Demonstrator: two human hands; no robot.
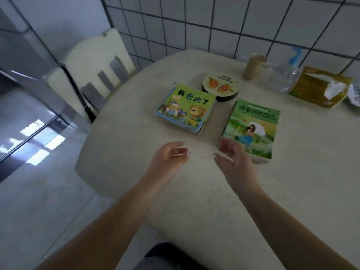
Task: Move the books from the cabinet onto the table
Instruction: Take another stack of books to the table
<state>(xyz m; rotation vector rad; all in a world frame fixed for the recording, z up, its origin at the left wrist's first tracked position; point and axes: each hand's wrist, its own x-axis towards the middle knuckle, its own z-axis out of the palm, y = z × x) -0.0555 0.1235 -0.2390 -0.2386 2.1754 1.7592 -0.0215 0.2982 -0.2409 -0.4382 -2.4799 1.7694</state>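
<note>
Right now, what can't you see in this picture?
Head view:
- The cabinet: out of frame, so any books left there are unknown.
- Lower books in each pile: top covers hide them.
- Green book's near corner: right hand covers it.
- Tissue pack: blurred.

table (136, 182), book stacks (186, 108), round tin (221, 86)

Head cam, looking fwd/down, close over table (194, 191).

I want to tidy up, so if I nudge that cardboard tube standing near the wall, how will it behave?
The cardboard tube stands upright and looks hollow, so it is probably light and tips easily. Once down, its round wall would likely roll across the table.
</note>
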